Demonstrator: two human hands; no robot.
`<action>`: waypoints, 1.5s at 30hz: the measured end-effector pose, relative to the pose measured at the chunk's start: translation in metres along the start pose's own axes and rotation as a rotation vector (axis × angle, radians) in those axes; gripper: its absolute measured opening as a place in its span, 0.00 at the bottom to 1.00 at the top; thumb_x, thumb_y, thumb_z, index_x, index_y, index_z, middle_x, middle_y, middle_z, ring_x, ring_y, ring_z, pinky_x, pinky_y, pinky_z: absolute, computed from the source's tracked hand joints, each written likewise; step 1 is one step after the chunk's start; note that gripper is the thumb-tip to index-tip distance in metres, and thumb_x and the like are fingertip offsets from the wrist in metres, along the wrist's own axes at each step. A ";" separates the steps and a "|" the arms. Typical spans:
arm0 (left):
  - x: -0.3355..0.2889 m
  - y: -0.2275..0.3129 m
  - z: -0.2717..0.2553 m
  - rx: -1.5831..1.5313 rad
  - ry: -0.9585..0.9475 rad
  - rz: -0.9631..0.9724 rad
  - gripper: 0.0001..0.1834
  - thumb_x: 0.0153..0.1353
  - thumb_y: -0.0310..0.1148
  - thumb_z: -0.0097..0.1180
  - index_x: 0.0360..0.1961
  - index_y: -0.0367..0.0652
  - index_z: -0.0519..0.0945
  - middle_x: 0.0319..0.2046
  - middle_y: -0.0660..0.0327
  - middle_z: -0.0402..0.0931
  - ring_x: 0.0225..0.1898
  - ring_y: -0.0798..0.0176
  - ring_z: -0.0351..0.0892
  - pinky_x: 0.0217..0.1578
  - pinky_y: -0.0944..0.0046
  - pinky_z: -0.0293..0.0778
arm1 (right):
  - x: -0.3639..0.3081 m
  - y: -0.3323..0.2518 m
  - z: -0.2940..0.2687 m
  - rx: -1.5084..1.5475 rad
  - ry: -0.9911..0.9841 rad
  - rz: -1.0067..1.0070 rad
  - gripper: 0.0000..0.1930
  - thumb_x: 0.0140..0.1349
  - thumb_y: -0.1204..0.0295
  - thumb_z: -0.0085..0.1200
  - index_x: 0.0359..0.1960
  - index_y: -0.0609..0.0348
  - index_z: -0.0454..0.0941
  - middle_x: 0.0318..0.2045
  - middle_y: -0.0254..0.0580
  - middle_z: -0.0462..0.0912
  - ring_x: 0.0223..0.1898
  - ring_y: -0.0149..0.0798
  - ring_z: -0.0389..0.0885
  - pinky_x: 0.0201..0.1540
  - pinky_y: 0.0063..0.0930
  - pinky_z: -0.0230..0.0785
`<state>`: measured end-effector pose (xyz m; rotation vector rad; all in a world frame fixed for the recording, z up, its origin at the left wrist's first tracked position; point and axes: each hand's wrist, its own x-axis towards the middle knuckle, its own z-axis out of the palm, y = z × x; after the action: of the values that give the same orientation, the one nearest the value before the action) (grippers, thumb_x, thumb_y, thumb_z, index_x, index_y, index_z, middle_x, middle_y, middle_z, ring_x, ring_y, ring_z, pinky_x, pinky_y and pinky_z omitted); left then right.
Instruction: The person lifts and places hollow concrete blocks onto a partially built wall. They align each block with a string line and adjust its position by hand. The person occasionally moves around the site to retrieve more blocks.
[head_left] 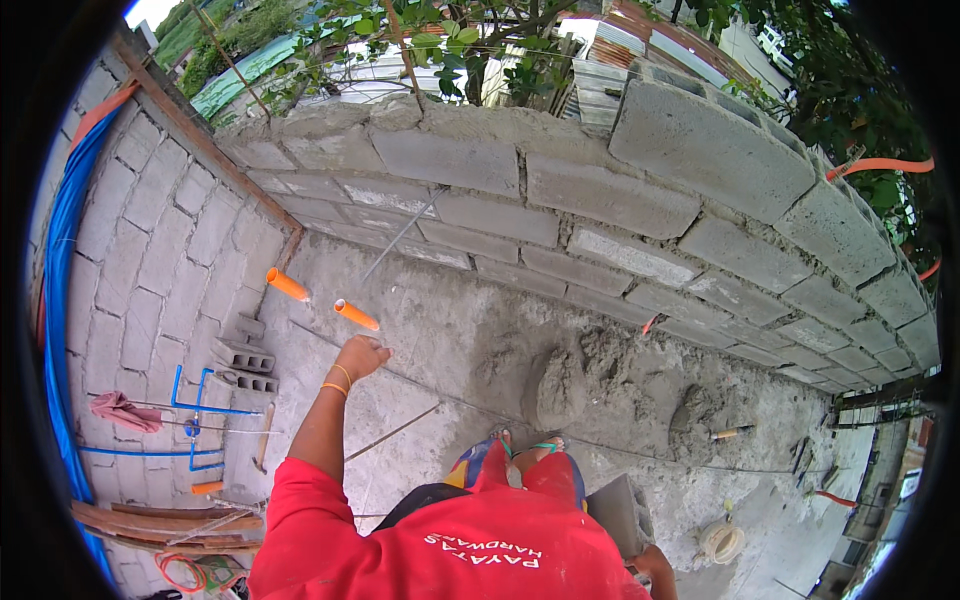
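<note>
My left hand [362, 356], with yellow bands at the wrist, is stretched out over the floor with its fingers curled in and nothing visible in them. Just beyond it an upright orange pipe [357, 315] rises from the concrete, and a second orange pipe [288, 285] stands farther left. Low at my right side, my right hand [648, 562] is at the near end of a grey concrete block [615, 510] and appears to grip it. Its fingers are mostly hidden. The block hangs or rests beside my right leg; I cannot tell which.
A block wall [610, 195] curves across the far side, with a metal bar [405, 232] leaning on it. Wet mortar [590, 380] lies heaped ahead with a trowel handle [733, 433]. Hollow blocks [245, 355], a hammer [264, 440] and blue pipes [200, 408] are at left; a round pail [722, 541] at right.
</note>
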<state>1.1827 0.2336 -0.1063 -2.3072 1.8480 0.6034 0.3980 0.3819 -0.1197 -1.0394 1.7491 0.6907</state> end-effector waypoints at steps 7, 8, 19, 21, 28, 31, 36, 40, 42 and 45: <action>-0.063 -0.019 -0.040 -0.180 0.025 -0.323 0.21 0.58 0.48 0.61 0.29 0.36 0.86 0.30 0.48 0.85 0.33 0.49 0.85 0.40 0.54 0.78 | 0.036 -0.062 0.010 -0.174 -0.012 -0.075 0.41 0.44 0.54 0.73 0.55 0.75 0.75 0.56 0.66 0.79 0.60 0.57 0.78 0.62 0.44 0.71; -0.065 -0.022 -0.038 -0.150 0.032 -0.312 0.21 0.58 0.47 0.61 0.30 0.35 0.86 0.30 0.47 0.85 0.34 0.49 0.85 0.40 0.54 0.78 | 0.039 -0.069 0.013 -0.189 -0.006 -0.083 0.41 0.45 0.54 0.72 0.56 0.73 0.75 0.56 0.66 0.79 0.60 0.57 0.78 0.62 0.44 0.71; 0.035 0.036 -0.085 -0.294 -0.048 0.042 0.14 0.59 0.37 0.62 0.39 0.38 0.85 0.38 0.49 0.85 0.42 0.50 0.85 0.48 0.56 0.78 | 0.014 -0.173 -0.025 -0.372 -0.029 -0.144 0.28 0.56 0.62 0.57 0.58 0.64 0.75 0.58 0.56 0.79 0.61 0.53 0.78 0.61 0.44 0.72; 0.066 0.078 -0.092 -0.314 -0.114 0.106 0.14 0.59 0.36 0.62 0.41 0.38 0.84 0.39 0.49 0.85 0.42 0.52 0.86 0.47 0.57 0.78 | 0.007 -0.202 -0.036 -0.370 -0.042 -0.145 0.26 0.58 0.65 0.56 0.58 0.63 0.76 0.55 0.57 0.81 0.59 0.52 0.80 0.59 0.43 0.74; 0.189 0.229 -0.064 -0.286 -0.443 0.921 0.15 0.60 0.36 0.60 0.45 0.40 0.80 0.43 0.52 0.82 0.46 0.44 0.81 0.49 0.50 0.77 | -0.066 -0.316 -0.077 -0.353 -0.014 -0.126 0.18 0.55 0.69 0.57 0.47 0.64 0.78 0.40 0.56 0.87 0.45 0.52 0.87 0.52 0.43 0.77; 0.231 0.275 -0.031 -0.249 -0.506 1.277 0.20 0.59 0.38 0.61 0.51 0.42 0.79 0.51 0.52 0.78 0.56 0.47 0.76 0.57 0.51 0.73 | -0.110 -0.362 -0.089 -0.404 0.067 -0.160 0.14 0.56 0.69 0.56 0.43 0.62 0.76 0.33 0.53 0.87 0.37 0.53 0.88 0.46 0.44 0.77; 0.262 0.314 -0.001 -0.144 -0.464 1.601 0.22 0.53 0.39 0.64 0.48 0.42 0.79 0.54 0.52 0.77 0.59 0.47 0.74 0.58 0.51 0.72 | -0.169 -0.416 -0.098 -0.448 0.153 -0.268 0.10 0.60 0.70 0.49 0.41 0.59 0.73 0.25 0.51 0.85 0.29 0.52 0.87 0.37 0.46 0.75; 0.267 0.310 0.009 0.147 -0.785 1.392 0.20 0.44 0.38 0.70 0.41 0.46 0.83 0.38 0.50 0.84 0.45 0.43 0.83 0.45 0.47 0.79 | -0.187 -0.429 -0.104 -0.366 0.315 -0.553 0.14 0.52 0.66 0.59 0.37 0.58 0.72 0.15 0.47 0.80 0.19 0.50 0.83 0.29 0.46 0.74; 0.272 0.301 0.017 0.128 -0.841 1.409 0.19 0.45 0.38 0.71 0.40 0.45 0.85 0.37 0.50 0.85 0.43 0.42 0.84 0.44 0.47 0.79 | -0.183 -0.427 -0.105 -0.382 0.260 -0.591 0.15 0.52 0.64 0.60 0.36 0.58 0.72 0.17 0.47 0.81 0.21 0.53 0.83 0.34 0.45 0.75; 0.266 0.281 0.024 0.135 -0.896 1.412 0.15 0.47 0.37 0.70 0.36 0.43 0.85 0.33 0.49 0.84 0.40 0.42 0.84 0.42 0.47 0.79 | -0.178 -0.419 -0.101 -0.340 0.219 -0.642 0.11 0.56 0.69 0.54 0.38 0.62 0.73 0.20 0.52 0.82 0.24 0.55 0.83 0.32 0.50 0.74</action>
<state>0.9540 -0.0685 -0.1874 -0.1243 2.4357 1.2238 0.7540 0.1603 0.0840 -1.8564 1.3654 0.4759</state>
